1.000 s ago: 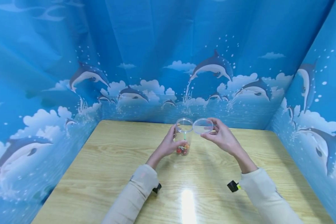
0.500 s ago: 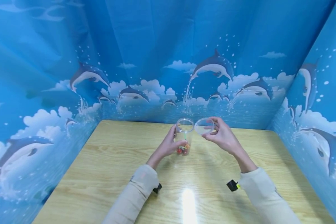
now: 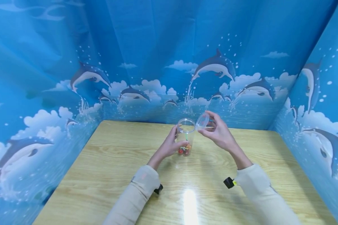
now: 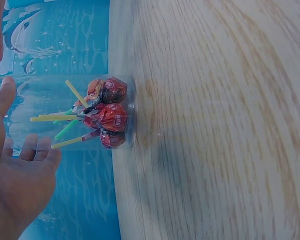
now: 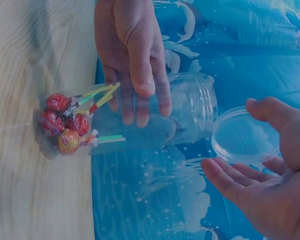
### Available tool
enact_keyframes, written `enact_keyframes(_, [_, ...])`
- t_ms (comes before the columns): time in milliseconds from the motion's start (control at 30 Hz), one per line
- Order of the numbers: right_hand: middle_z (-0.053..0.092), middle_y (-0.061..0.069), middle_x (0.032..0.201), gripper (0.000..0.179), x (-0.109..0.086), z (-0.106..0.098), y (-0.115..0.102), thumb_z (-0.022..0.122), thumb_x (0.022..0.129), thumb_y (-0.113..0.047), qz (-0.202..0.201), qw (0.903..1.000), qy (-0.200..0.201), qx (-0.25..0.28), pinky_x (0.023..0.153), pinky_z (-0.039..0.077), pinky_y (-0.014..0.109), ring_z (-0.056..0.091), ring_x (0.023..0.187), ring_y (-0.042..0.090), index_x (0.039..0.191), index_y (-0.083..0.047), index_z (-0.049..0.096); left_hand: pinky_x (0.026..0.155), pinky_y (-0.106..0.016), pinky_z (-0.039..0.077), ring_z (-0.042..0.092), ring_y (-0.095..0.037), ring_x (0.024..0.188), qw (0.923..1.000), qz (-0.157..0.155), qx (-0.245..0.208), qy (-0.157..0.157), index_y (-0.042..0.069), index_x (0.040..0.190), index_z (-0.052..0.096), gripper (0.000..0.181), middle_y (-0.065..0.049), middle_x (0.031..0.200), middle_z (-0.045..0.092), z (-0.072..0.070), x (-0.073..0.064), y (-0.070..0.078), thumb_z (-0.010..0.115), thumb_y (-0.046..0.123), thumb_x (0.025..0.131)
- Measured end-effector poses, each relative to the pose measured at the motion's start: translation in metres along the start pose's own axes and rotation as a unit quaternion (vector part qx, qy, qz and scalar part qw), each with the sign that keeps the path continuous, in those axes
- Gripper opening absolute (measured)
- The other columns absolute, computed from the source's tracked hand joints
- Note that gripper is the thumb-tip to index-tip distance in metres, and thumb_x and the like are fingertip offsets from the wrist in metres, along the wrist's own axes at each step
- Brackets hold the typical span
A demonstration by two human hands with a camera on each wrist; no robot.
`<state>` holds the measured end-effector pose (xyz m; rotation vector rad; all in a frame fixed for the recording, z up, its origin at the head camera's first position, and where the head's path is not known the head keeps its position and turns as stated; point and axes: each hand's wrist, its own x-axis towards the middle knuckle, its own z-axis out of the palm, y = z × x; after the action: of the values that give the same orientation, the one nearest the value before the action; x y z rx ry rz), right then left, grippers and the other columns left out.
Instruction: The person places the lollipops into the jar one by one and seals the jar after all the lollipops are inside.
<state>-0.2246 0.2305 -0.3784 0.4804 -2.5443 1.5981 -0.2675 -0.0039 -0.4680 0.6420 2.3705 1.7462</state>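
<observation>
A clear plastic jar (image 3: 189, 137) with a threaded mouth stands upright on the wooden table. Several wrapped lollipops (image 4: 112, 117), red and orange with yellow and green sticks, lie at its bottom. My left hand (image 3: 169, 145) grips the jar, thumb on the near side and fingers round the far side. Between thumb and fingers my right hand (image 3: 219, 131) holds a round clear lid (image 5: 246, 135) by its edge. The lid is tilted, just right of the jar's open mouth; whether its edge touches the rim I cannot tell.
The light wood table (image 3: 107, 175) runs up to a blue dolphin-print curtain (image 3: 157, 78) at the back and both sides. A bright light reflection (image 3: 189, 203) lies on the tabletop near the front.
My right hand has turned the lid from facing the head camera to a steeper tilt, its top edge now higher. The left hand and jar stay in place.
</observation>
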Motion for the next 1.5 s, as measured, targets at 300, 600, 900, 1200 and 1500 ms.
enact_keyframes(300, [0.045, 0.023, 0.147, 0.079, 0.014, 0.018, 0.001, 0.079, 0.093, -0.013, -0.039, 0.9986, 0.021, 0.028, 0.104, 0.051, 0.053, 0.055, 0.125, 0.042, 0.158, -0.003, 0.034, 0.124, -0.049, 0.028, 0.035, -0.035, 0.149, 1.0, 0.002, -0.007, -0.005, 0.008, 0.162, 0.024, 0.087, -0.021, 0.157, 0.041, 0.0, 0.0, 0.001, 0.078, 0.016, 0.094])
enact_keyframes(600, [0.046, 0.021, 0.143, 0.077, 0.021, 0.032, 0.001, 0.082, 0.091, -0.017, -0.052, 0.9981, 0.031, -0.013, 0.1, 0.05, 0.056, 0.052, 0.118, 0.035, 0.154, 0.001, 0.042, 0.124, -0.048, 0.028, 0.035, -0.034, 0.149, 0.9999, 0.009, -0.006, -0.01, 0.008, 0.162, 0.023, 0.086, -0.022, 0.157, 0.039, -0.001, -0.001, 0.0, 0.077, 0.014, 0.095])
enact_keyframes(900, [0.047, 0.02, 0.148, 0.075, 0.024, 0.039, 0.0, 0.084, 0.089, -0.022, -0.044, 0.9963, 0.017, -0.072, 0.089, 0.052, 0.043, 0.055, 0.11, 0.033, 0.151, 0.0, 0.048, 0.123, -0.052, 0.027, 0.034, -0.034, 0.15, 0.9997, 0.019, -0.007, -0.011, 0.013, 0.164, 0.019, 0.089, -0.016, 0.163, 0.035, 0.0, -0.001, -0.002, 0.076, 0.011, 0.095])
enact_keyframes(1200, [0.044, 0.021, 0.152, 0.077, 0.026, 0.044, 0.0, 0.087, 0.085, -0.025, -0.036, 0.994, 0.015, -0.103, 0.098, 0.051, 0.053, 0.045, 0.133, 0.038, 0.149, -0.001, 0.051, 0.124, -0.051, 0.026, 0.033, -0.033, 0.15, 0.9998, 0.008, -0.006, -0.017, 0.014, 0.164, 0.019, 0.09, -0.013, 0.165, 0.032, 0.0, -0.001, -0.003, 0.077, 0.019, 0.095])
enact_keyframes(1500, [0.044, 0.022, 0.152, 0.079, 0.027, 0.044, 0.004, 0.087, 0.085, -0.025, -0.035, 0.9929, 0.004, -0.113, 0.095, 0.051, 0.052, 0.042, 0.135, 0.038, 0.15, -0.001, 0.05, 0.124, -0.05, 0.027, 0.034, -0.03, 0.15, 0.9998, 0.006, 0.001, -0.02, 0.016, 0.165, 0.018, 0.092, -0.011, 0.166, 0.031, -0.001, -0.001, -0.004, 0.077, 0.025, 0.095])
